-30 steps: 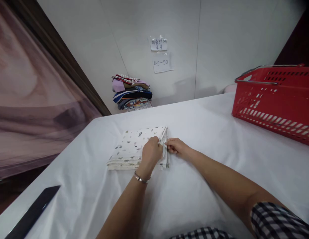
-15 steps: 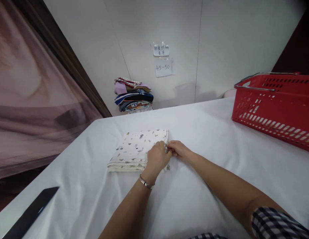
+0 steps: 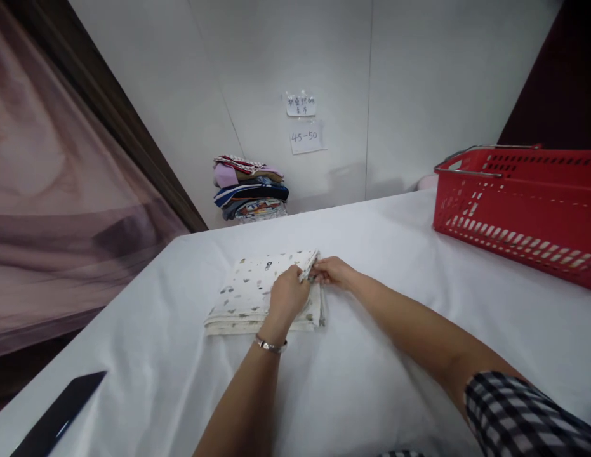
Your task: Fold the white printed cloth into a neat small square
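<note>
A cream cloth (image 3: 247, 285) with small printed figures lies folded in several layers on the white-covered table. My left hand (image 3: 289, 293) is closed on the right part of its upper layers, lifting that edge a little. A bracelet circles the left wrist. At the cloth's right edge, my right hand (image 3: 334, 271) pinches the cloth between thumb and fingers, close to the left hand. The fingertips of both hands are partly hidden by the cloth and by each other.
A red plastic basket (image 3: 514, 216) with metal handles stands at the right. Folded textiles (image 3: 251, 188) are piled beyond the far edge, by the wall with paper signs (image 3: 307, 136). A black flat object (image 3: 61, 412) lies front left; a pinkish curtain (image 3: 76, 203) hangs at the left.
My left hand has moved slightly left, raising the right edge of the cloth's upper layers and exposing layers beneath. My right hand has shifted slightly up along that edge. The view has tilted a little.
</note>
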`<state>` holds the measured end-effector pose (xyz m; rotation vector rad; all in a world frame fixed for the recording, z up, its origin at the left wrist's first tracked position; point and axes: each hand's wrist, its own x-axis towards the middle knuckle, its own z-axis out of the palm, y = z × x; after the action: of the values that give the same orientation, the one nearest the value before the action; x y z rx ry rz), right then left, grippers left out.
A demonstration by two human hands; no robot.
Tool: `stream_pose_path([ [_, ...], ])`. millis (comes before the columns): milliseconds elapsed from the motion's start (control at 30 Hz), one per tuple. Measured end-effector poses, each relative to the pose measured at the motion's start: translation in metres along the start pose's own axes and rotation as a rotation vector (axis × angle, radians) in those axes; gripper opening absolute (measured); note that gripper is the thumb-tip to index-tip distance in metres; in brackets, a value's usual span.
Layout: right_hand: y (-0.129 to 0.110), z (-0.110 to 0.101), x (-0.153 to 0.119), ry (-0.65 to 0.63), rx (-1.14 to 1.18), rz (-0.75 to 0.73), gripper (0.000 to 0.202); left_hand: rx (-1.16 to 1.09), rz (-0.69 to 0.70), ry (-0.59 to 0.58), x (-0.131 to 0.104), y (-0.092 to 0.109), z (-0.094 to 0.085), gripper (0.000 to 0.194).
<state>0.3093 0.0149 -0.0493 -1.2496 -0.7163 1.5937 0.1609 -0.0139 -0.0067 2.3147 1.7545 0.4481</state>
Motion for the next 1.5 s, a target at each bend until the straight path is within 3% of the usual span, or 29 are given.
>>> stream_pose_path([
  [200,-0.012,0.005,0.039,0.135,0.020,0.045,0.014,-0.032,-0.003,0.003,0.000,-0.001,-0.002,0.013],
  [367,-0.011,0.000,0.054,0.205,0.004,0.027,0.013,-0.004,0.003,-0.016,-0.001,0.000,-0.002,0.014],
  [733,-0.006,-0.025,0.046,0.221,-0.098,-0.069,0.013,0.073,0.054,-0.106,-0.005,0.003,0.012,0.021],
  [1233,-0.011,-0.034,0.048,0.214,-0.182,-0.093,0.015,0.120,0.107,-0.163,-0.008,0.003,0.023,0.022],
  [1500,-0.006,-0.031,0.038,0.191,-0.196,-0.071,0.011,0.095,0.092,-0.242,-0.004,0.003,0.018,0.024],
])
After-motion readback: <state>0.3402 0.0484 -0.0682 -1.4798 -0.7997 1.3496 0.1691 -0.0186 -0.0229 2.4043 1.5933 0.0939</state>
